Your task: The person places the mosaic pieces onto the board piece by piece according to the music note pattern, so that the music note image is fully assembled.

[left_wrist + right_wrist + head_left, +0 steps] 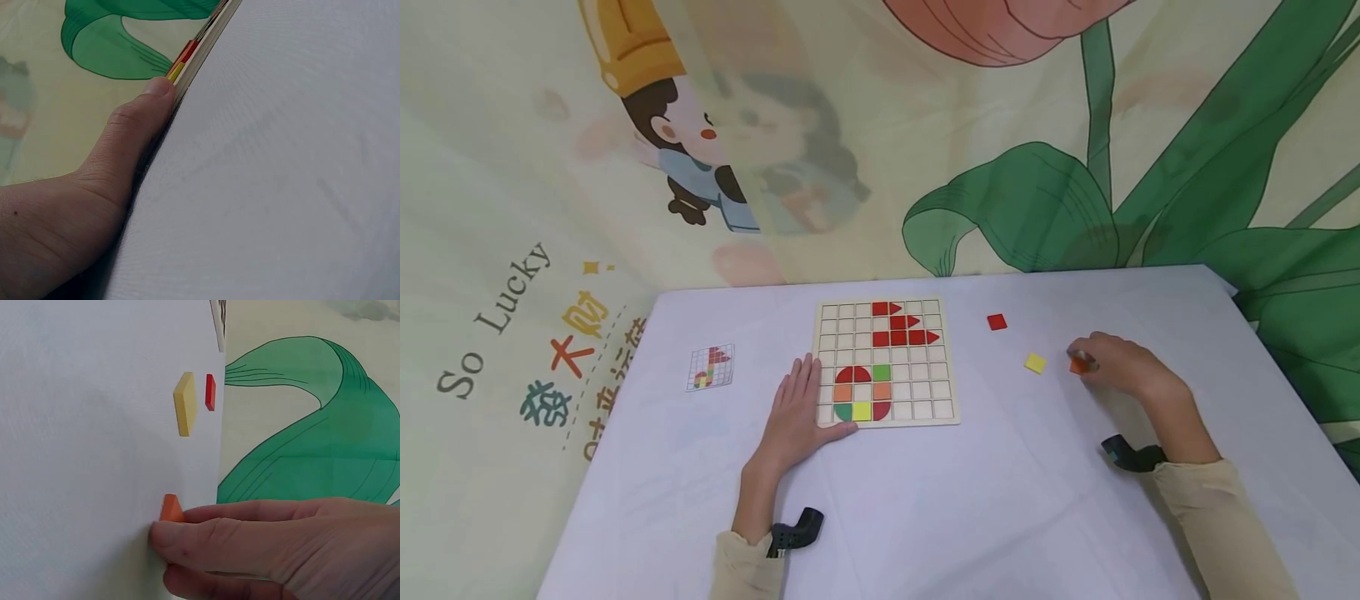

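Note:
My left hand lies with straight fingers along the left edge of a square wooden grid board, its thumb at the front edge. In the left wrist view the thumb touches the board's side. Red tiles, some pointed, fill part of the board's upper rows; a ring of red, green, orange and yellow tiles sits lower left. Off to the right, my right hand pinches an orange tile between thumb and fingers, close over the table. A yellow tile and a red tile lie between that hand and the board.
A small printed pattern card lies left of the board. White cloth covers the table, whose far edge meets a printed curtain. Each wrist wears a black camera.

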A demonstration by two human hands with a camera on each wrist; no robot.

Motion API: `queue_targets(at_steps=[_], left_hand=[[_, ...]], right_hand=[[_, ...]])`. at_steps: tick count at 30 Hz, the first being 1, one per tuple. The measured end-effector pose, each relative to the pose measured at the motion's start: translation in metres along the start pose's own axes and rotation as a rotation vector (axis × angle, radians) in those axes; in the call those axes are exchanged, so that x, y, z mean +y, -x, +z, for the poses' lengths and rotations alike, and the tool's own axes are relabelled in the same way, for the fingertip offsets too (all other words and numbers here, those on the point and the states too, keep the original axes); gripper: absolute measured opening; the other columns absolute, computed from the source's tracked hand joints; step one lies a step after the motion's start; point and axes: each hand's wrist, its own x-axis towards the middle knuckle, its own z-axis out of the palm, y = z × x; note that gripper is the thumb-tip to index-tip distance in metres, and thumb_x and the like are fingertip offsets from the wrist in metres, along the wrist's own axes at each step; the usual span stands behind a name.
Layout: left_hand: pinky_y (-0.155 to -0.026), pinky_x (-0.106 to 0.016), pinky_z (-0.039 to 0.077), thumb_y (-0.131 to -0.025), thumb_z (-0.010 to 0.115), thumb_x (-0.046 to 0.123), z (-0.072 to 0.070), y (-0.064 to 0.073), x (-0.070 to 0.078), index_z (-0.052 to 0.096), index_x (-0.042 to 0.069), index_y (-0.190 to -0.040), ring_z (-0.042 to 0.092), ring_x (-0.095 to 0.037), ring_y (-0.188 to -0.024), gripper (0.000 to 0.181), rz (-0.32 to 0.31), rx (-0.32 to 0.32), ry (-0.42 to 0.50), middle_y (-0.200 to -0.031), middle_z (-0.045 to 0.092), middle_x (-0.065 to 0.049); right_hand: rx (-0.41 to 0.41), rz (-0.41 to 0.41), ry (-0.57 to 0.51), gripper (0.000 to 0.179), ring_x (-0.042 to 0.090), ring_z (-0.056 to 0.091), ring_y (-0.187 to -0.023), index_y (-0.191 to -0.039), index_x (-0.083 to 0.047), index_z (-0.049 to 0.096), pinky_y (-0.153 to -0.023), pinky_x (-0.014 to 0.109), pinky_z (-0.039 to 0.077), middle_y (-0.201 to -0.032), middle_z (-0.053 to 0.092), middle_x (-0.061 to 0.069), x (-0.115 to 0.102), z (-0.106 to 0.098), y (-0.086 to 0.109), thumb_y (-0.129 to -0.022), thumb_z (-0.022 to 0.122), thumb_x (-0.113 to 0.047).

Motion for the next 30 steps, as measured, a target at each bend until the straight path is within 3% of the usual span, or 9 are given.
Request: queue_targets(at_steps=[7,13,17,24,30], left_hand=[[-0.123,-0.053,0.012,-0.075,0.073,0.058,0.001,0.000,-0.001,0.009,0.003,-0.156,0.002,-0.033,-0.153,0.117,-0.009,-0.010,-0.010,-0.165,0.007,-0.015],[-0.124,-0.053,0.010,-0.075,0.073,0.059,0.002,0.000,-0.001,0.007,0.003,-0.156,0.001,-0.033,-0.153,0.118,-0.021,-0.028,-0.010,-0.165,0.005,-0.014],[-0.124,-0.053,0.011,-0.075,0.072,0.059,0.002,-0.001,-0.001,0.007,0.004,-0.156,0.001,-0.033,-0.153,0.117,-0.014,-0.020,-0.017,-0.165,0.005,-0.014],[-0.123,-0.054,0.011,-0.075,0.074,0.058,-0.001,0.001,0.001,0.009,0.002,-0.155,0.003,-0.035,-0.153,0.117,-0.004,-0.009,-0.007,-0.164,0.007,-0.016],[-0.124,-0.053,0.011,-0.076,0.073,0.058,-0.001,0.001,0.002,0.009,0.002,-0.155,0.002,-0.034,-0.153,0.117,-0.009,-0.012,-0.005,-0.164,0.007,-0.015]], right_hand=[[0.064,-0.029,0.028,0.024,0.021,0.057,-0.077,-0.105,0.002,0.062,-0.066,0.036,0.053,-0.088,0.060,0.012,-0.001,0.000,-0.003,-0.084,0.071,-0.007],[0.381,-0.168,0.088,0.030,0.018,0.056,-0.070,-0.109,-0.003,0.067,-0.054,0.028,0.048,-0.096,0.060,0.012,-0.011,0.000,0.000,-0.081,0.072,-0.012],[0.502,-0.305,0.066,0.033,0.012,0.051,-0.064,-0.111,-0.007,0.071,-0.050,0.020,0.042,-0.095,0.060,0.009,-0.029,0.001,0.000,-0.079,0.075,-0.011],[0.536,-0.494,-0.016,0.028,0.006,0.052,-0.066,-0.104,-0.011,0.069,-0.052,0.017,0.043,-0.094,0.064,0.003,-0.078,-0.001,-0.007,-0.077,0.077,-0.008],[0.471,-0.599,0.019,0.018,0.008,0.053,-0.065,-0.100,-0.015,0.073,-0.053,0.017,0.043,-0.100,0.063,0.002,-0.135,0.000,-0.037,-0.083,0.072,-0.015]])
